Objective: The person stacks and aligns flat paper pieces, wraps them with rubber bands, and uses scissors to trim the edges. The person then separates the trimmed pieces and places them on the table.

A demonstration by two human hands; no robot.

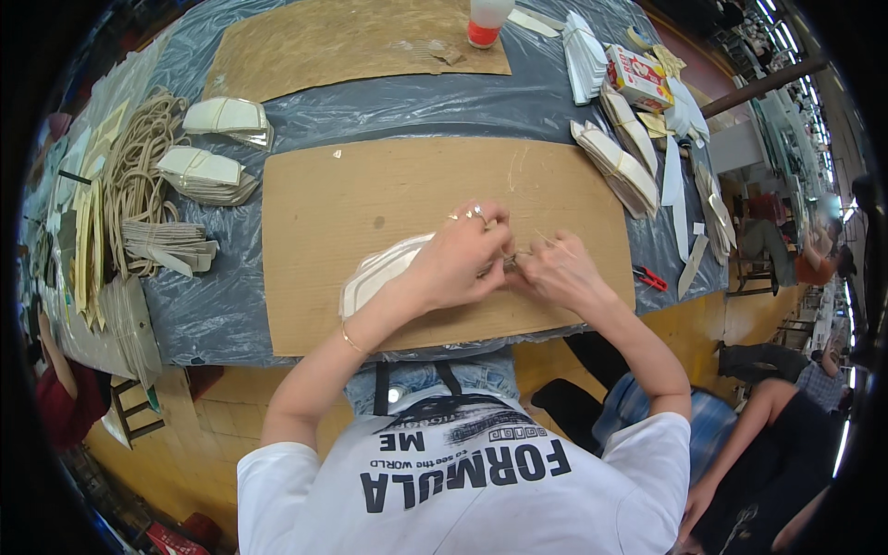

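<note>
Here come both hands, right together over the cardboard sheet (388, 180)! The left hand (476, 254), ring showing, has its fingers curled inward, and the right hand (560, 270) curls in to meet it, fingertips just beside the left's. What they pinch between them is too small and hidden to tell. Down on the cardboard, the white curved piece (370, 279) lies just left of them, partly covered by the left hand and forearm. Out to the right, a red cutter (650, 277) sits on the plastic-covered surface (213, 319), just past the sheet's edge. Over on the left, two banded white stacks (224, 116) (203, 172) lie beside tangled beige cords (139, 166), and a cup (487, 23) stands at the far side.
</note>
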